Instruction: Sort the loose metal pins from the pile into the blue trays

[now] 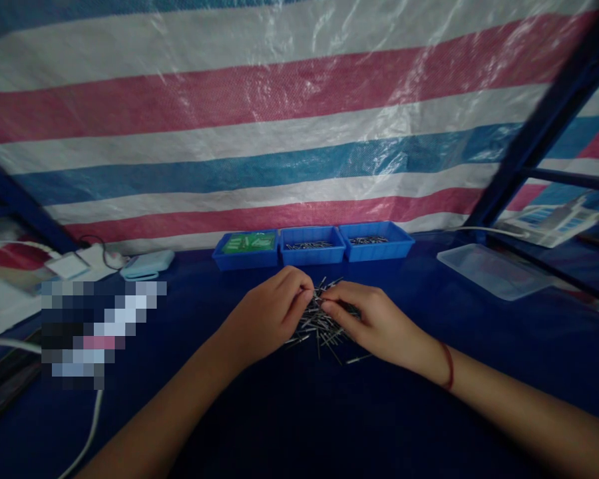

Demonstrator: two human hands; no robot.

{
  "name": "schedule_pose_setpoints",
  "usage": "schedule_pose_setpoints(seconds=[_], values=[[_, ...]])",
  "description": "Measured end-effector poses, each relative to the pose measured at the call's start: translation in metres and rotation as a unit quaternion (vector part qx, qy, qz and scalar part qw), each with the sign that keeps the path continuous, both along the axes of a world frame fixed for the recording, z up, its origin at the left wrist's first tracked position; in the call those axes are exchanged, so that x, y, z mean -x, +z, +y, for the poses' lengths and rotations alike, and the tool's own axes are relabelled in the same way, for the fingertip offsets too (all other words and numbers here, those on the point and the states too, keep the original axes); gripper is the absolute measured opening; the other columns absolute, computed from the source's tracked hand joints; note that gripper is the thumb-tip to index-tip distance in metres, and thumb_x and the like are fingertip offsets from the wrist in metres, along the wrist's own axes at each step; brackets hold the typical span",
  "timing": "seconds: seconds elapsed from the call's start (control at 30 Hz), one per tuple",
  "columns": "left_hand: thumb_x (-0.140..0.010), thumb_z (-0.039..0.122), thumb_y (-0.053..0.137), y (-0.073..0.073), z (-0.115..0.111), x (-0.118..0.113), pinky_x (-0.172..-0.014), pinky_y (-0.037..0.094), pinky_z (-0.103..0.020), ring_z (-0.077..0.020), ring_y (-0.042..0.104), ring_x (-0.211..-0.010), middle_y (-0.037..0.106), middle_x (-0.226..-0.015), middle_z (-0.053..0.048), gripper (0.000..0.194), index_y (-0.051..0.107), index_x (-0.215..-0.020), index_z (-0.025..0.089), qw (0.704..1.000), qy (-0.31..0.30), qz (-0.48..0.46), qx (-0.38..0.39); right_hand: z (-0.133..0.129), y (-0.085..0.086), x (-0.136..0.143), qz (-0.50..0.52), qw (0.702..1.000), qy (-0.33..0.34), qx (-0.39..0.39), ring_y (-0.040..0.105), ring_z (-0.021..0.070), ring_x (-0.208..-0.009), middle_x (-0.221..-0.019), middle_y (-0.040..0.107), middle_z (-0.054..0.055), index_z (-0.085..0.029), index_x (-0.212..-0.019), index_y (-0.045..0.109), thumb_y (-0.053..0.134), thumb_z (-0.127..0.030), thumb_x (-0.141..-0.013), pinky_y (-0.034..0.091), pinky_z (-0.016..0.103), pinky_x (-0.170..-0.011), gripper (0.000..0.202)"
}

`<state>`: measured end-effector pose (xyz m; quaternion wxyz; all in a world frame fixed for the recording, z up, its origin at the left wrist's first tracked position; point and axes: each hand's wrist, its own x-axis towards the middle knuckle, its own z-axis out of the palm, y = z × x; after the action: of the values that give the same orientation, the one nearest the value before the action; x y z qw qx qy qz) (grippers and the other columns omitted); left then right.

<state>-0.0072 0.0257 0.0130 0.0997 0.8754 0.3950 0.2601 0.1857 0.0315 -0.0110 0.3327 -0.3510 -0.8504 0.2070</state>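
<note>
A loose pile of thin metal pins [324,327], which look like pop rivets, lies on the dark blue table. Over its left side, my left hand [274,307] is closed, thumb and index finger pinched together; whatever they hold is too small to make out. My right hand [367,318] faces it from the other side, also pinching, its fingertips at the top of the pile with small metal bits around them. The fingertips of both hands are close together. Part of the pile is hidden behind the hands.
Behind the pile stand three blue bins: the left bin [247,261] with green packets, the middle bin [313,255] and right bin [379,250] with metal pins. A clear plastic lid [494,271] lies right. Left are a light blue case [147,265], a power strip [97,263] and cables.
</note>
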Motion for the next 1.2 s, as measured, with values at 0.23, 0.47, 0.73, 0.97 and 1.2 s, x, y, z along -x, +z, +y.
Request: schedule_pose_setpoints(seconds=[0.23,0.47,0.73,0.97,1.2], values=[[-0.088,0.030,0.051,0.0047,-0.0027,-0.0015,-0.059,0.039,-0.024,-0.0111,0.049,-0.063,0.052,-0.074,0.002,0.014,0.058,-0.094,0.020,0.996,0.012,-0.076,0.055,-0.0013,0.0028,0.0008,0.084,0.992,0.022,0.087,0.057,0.0134,-0.074,-0.079,0.063,0.002,-0.018,-0.080,0.061,0.045,-0.032,-0.090,0.045,0.028,-0.069,0.024],[-0.088,0.027,0.052,0.0049,-0.0033,-0.0044,-0.057,0.036,-0.023,-0.0101,0.047,-0.061,0.050,-0.070,0.003,0.012,0.060,-0.086,0.019,0.992,0.014,-0.115,0.052,-0.0038,0.0045,0.0022,0.099,0.989,0.036,0.100,0.056,0.0125,-0.075,-0.080,0.062,0.001,-0.018,-0.084,0.061,0.045,-0.031,-0.090,0.044,0.027,-0.069,0.021],[-0.088,0.024,0.052,0.0032,-0.0019,-0.0032,-0.056,0.036,-0.022,-0.0095,0.048,-0.061,0.051,-0.073,0.003,0.009,0.060,-0.088,0.020,0.990,0.007,-0.126,0.054,-0.0018,0.0042,0.0011,0.094,0.988,0.046,0.116,0.048,0.0107,-0.066,-0.071,0.054,-0.001,-0.018,-0.079,0.058,0.043,-0.030,-0.090,0.041,0.026,-0.060,0.022],[-0.087,0.023,0.053,0.0026,-0.0016,-0.0036,-0.058,0.037,-0.022,-0.0092,0.049,-0.063,0.052,-0.075,0.003,0.008,0.060,-0.089,0.020,0.991,0.013,-0.126,0.048,-0.0001,0.0024,0.0002,0.116,0.982,0.029,0.144,0.049,0.0108,-0.067,-0.074,0.056,0.000,-0.017,-0.086,0.060,0.047,-0.031,-0.089,0.040,0.026,-0.061,0.019],[-0.086,0.021,0.053,0.0007,0.0013,-0.0021,-0.060,0.039,-0.023,-0.0099,0.051,-0.066,0.054,-0.082,0.001,0.009,0.061,-0.090,0.020,0.991,0.031,-0.129,0.031,0.0016,0.0017,0.0024,0.171,0.972,-0.007,0.164,0.049,0.0114,-0.064,-0.074,0.058,0.001,-0.016,-0.085,0.058,0.050,-0.034,-0.086,0.040,0.027,-0.058,0.019]])
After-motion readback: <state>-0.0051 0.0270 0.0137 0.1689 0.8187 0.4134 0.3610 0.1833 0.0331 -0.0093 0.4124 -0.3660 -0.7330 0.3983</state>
